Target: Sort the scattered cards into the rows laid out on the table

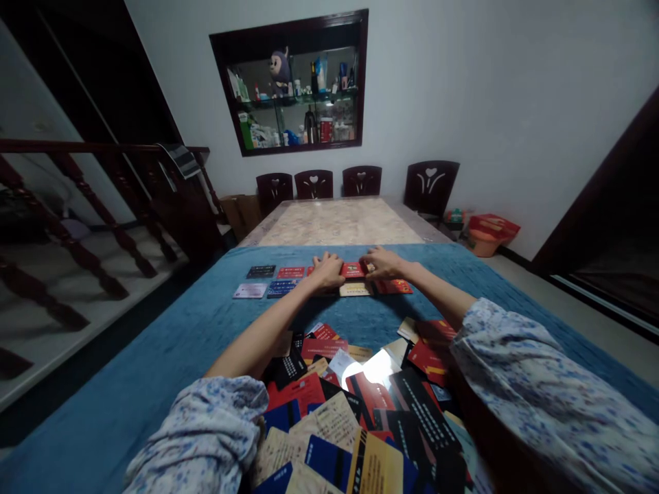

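Across the blue cloth-covered surface [206, 329], my left hand [328, 272] and right hand [385, 263] are at two rows of flat rectangular cards [355, 289], flanking a red rectangular card [353, 269] in the far row. Both hands are part-open with fingers curled down; from this distance I can't tell whether either grips a card. Nearer me lies a loose heap of red, black, blue and gold plastic cards [368, 394].

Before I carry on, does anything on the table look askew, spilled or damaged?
I see no spill or clear damage. The pile of cards looks messy: they overlap at many angles, unlike the two rows beyond it. Glare whites out a patch of the pile, so damage there can't be judged.
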`<control>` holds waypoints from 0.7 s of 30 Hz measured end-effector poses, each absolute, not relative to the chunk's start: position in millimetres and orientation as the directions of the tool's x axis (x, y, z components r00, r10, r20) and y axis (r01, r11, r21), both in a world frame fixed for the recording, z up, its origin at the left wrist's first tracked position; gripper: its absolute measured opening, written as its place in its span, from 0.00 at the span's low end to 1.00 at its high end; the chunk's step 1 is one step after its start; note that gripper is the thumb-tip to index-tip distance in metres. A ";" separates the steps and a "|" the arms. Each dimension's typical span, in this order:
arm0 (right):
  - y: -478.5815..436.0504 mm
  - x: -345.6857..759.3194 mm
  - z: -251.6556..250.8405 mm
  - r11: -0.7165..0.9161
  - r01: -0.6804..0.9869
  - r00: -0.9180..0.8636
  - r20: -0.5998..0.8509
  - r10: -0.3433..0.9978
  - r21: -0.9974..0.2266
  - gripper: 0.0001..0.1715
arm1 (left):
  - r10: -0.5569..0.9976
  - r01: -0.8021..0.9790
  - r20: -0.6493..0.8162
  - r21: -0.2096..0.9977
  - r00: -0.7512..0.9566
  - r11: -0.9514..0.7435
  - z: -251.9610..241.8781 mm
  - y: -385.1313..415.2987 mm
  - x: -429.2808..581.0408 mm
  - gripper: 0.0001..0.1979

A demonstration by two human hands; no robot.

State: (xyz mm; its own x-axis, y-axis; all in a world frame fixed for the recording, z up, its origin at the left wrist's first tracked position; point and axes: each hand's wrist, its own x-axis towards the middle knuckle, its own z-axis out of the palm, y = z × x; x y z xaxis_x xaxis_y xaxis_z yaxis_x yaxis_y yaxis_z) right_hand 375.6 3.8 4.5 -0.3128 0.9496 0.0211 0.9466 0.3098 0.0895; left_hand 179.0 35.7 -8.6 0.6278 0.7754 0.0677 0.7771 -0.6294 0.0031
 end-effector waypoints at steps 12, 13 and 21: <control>28.2 376.5 -11.4 0.247 0.965 -0.243 -0.048 0.969 0.086 0.32 | 0.795 0.795 -0.007 0.012 0.606 -0.606 -17.8 56.3 191.5 0.16; 29.3 376.7 -12.3 0.245 0.966 -0.241 -0.054 0.969 0.084 0.33 | 0.796 0.796 -0.014 0.011 0.605 -0.605 -18.1 57.4 191.9 0.16; 33.9 372.7 -10.7 0.259 0.958 -0.250 -0.087 0.964 0.123 0.23 | 0.798 0.800 -0.083 -0.016 0.596 -0.599 -14.0 62.3 195.6 0.14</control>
State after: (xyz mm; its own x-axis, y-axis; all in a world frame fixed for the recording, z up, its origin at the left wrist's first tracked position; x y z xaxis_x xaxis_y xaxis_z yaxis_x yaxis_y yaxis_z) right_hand 372.7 33.9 -10.7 -0.2498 0.9644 -0.0872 0.9579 0.2593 0.1231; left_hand 195.6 62.3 -14.0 0.5963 0.7985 -0.0829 0.8003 -0.5993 -0.0158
